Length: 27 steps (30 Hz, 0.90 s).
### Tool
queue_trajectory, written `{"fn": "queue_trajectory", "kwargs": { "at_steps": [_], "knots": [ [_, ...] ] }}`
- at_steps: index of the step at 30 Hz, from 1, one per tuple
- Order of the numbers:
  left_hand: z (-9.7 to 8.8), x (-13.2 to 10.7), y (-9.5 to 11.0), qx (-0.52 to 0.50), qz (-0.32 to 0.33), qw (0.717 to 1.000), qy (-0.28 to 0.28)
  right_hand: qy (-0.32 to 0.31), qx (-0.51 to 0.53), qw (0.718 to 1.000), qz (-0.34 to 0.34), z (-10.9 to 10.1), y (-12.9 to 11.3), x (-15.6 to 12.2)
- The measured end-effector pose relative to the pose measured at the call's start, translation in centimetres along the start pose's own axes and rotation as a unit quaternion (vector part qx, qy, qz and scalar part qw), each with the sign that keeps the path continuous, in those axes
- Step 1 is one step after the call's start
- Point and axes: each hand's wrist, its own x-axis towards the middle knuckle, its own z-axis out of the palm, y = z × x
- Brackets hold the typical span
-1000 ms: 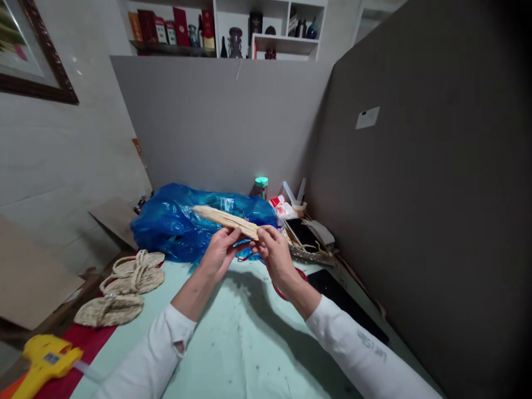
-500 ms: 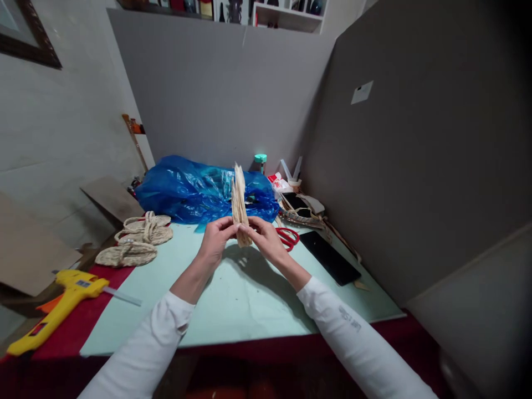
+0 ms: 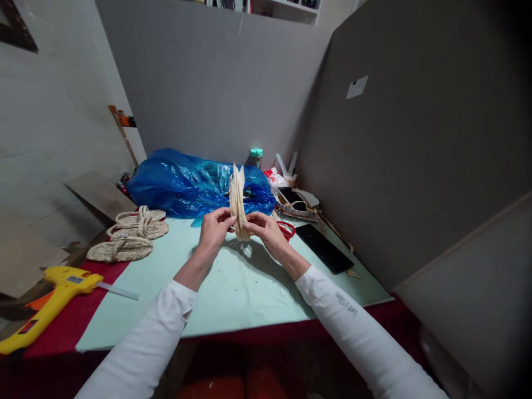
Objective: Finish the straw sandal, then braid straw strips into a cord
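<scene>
A pale, dry bundle of flat fibre strips stands upright between my hands, its ragged ends pointing up. My left hand pinches its left edge between thumb and fingers. On the other side my right hand grips the right edge in the same way. The bundle is held over the pale green sheet, where its shadow falls. Just behind my right hand lie red-handled scissors, partly hidden by it.
Woven sandals lie at the left, with a yellow glue gun in front of them. A blue plastic bag fills the back. At the right are a black flat slab and a grey partition.
My hands have moved slightly apart at the bundle's lower part, and its strips look a little more spread. The whole view has shifted slightly.
</scene>
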Motion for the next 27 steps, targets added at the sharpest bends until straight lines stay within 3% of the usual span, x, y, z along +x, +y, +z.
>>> {"fn": "queue_trajectory", "kwargs": {
  "at_steps": [10,16,27],
  "knots": [
    [0.6,0.0,-0.1,0.020,0.009,1.000,-0.004,-0.054,0.011,0.998,0.025,-0.3,-0.6,-0.4],
    [0.6,0.0,0.4,-0.016,-0.020,0.998,-0.059,-0.036,-0.021,0.999,0.011,-0.3,-0.8,-0.2],
    [-0.3,-0.2,-0.2,-0.086,-0.100,0.989,-0.071,-0.008,-0.044,0.999,-0.031,0.4,0.7,0.2]
  ]
}}
